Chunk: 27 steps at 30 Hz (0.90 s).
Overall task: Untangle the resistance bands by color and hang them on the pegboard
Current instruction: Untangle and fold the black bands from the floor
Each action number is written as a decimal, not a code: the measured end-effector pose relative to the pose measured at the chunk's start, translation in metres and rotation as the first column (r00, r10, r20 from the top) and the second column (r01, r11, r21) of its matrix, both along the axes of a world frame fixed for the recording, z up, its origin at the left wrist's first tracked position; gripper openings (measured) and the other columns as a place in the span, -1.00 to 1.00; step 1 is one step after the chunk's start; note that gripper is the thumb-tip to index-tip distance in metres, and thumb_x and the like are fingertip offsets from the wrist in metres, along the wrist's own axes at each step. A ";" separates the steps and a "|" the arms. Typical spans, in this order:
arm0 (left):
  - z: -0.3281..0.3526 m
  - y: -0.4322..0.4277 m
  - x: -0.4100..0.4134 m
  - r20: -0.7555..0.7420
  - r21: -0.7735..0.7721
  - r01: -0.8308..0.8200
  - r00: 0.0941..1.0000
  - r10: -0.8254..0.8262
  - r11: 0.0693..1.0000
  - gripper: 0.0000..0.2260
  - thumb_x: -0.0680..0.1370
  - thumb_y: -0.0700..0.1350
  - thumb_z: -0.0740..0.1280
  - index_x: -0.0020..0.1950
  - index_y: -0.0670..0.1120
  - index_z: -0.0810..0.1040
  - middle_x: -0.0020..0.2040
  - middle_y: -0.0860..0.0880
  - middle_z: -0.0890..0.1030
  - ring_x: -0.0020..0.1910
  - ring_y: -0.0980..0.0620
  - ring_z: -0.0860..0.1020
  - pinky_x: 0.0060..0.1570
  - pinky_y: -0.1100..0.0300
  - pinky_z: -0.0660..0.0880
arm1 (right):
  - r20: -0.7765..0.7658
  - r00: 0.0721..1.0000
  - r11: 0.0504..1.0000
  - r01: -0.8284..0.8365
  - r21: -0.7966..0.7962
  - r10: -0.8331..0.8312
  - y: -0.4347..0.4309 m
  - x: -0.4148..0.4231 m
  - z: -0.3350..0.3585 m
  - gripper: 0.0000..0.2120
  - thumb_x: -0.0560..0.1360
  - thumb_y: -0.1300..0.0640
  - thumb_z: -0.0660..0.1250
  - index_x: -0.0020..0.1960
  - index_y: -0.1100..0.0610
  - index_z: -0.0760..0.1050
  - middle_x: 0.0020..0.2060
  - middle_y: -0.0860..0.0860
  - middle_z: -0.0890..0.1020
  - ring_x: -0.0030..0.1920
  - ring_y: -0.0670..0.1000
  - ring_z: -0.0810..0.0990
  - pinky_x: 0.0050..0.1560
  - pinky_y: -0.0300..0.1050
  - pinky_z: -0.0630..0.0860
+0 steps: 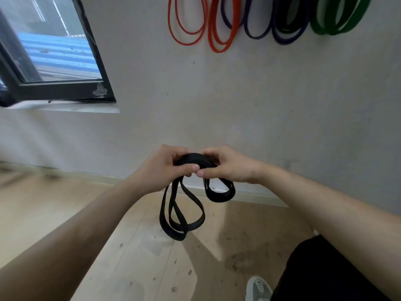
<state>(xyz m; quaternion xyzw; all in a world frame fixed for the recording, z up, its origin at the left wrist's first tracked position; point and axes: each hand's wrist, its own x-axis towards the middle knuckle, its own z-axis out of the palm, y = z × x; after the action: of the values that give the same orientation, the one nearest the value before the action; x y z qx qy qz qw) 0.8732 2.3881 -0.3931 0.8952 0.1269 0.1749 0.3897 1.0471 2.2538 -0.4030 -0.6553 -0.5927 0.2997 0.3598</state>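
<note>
**Both hands closed on bunched black band, in front of wall**

Left hand (167,168) is curled round the gathered top of a black resistance band (192,159), thumb across the front and fingers behind. Right hand (225,166) grips the same bundle from the opposite side, fingers folded over the top and thumb beneath. The two thumbs meet, touching, at the front of the bundle.

The black band is held in the air ahead of the person, clear of the wooden floor (130,257). Several long loops hang below the left hand, crossing one another. One shorter loop hangs below the right hand. Whether this is a single band or more than one cannot be told.

On the grey wall (217,105), at the upper right, other bands hang in colour groups: red bands (213,40) to the left, purple bands (258,36) in the middle, green bands (325,31) to the right. A dark band shows among the purple ones. Their upper ends are cut off by the top edge of the view.

A black-framed window (65,92) stands at the upper left. A grey shoe (258,290) and a dark trouser leg (325,268) appear at the lower right.
</note>
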 end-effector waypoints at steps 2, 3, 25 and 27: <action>0.001 0.003 -0.007 0.012 -0.018 -0.011 1.000 0.011 1.000 -0.87 0.53 -0.07 0.51 0.08 0.01 0.71 -0.17 -0.08 0.72 -0.13 -0.11 0.69 0.00 -0.15 0.60 | 0.032 0.998 0.999 0.044 0.030 -0.045 0.001 -0.002 0.008 -0.82 0.54 0.08 0.46 0.04 0.18 0.62 -0.29 -0.01 0.61 -0.34 -0.19 0.51 -0.26 -0.34 0.38; 0.000 0.003 -0.009 0.017 -0.038 -0.025 1.000 0.025 0.999 -0.85 0.52 -0.09 0.53 0.08 0.00 0.70 -0.16 -0.07 0.73 -0.12 -0.10 0.70 0.02 -0.15 0.61 | 0.066 0.996 0.997 0.057 0.046 -0.060 0.001 -0.002 0.013 -0.84 0.54 0.08 0.45 0.00 0.18 0.62 -0.34 -0.04 0.59 -0.40 -0.22 0.47 -0.33 -0.39 0.34; -0.016 -0.010 0.005 0.051 -0.353 -0.060 0.995 0.083 0.934 -0.90 0.59 -0.18 0.42 0.10 -0.06 0.63 0.00 -0.18 0.69 0.09 -0.05 0.66 0.19 0.08 0.50 | -0.211 0.970 0.974 0.158 0.161 -0.122 -0.024 0.038 0.021 -0.86 0.60 0.17 0.35 0.00 0.27 0.55 -0.31 0.06 0.44 -0.28 0.05 0.44 -0.22 -0.14 0.43; -0.010 -0.006 0.003 0.090 -0.410 -0.052 0.991 0.097 0.911 -0.82 0.56 -0.21 0.46 0.15 -0.08 0.65 -0.06 -0.09 0.71 0.04 -0.05 0.68 0.20 0.09 0.54 | -0.237 0.964 0.985 0.143 0.101 -0.116 -0.029 0.046 0.014 -0.90 0.60 0.19 0.33 -0.05 0.21 0.56 -0.30 0.09 0.48 -0.25 0.08 0.47 -0.15 -0.11 0.45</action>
<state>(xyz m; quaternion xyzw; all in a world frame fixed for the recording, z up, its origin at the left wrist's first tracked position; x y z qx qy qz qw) 0.8758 2.3822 -0.4033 0.7784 0.1732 0.2075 0.5666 1.0934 2.2244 -0.3893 -0.6312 -0.5194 0.3143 0.4828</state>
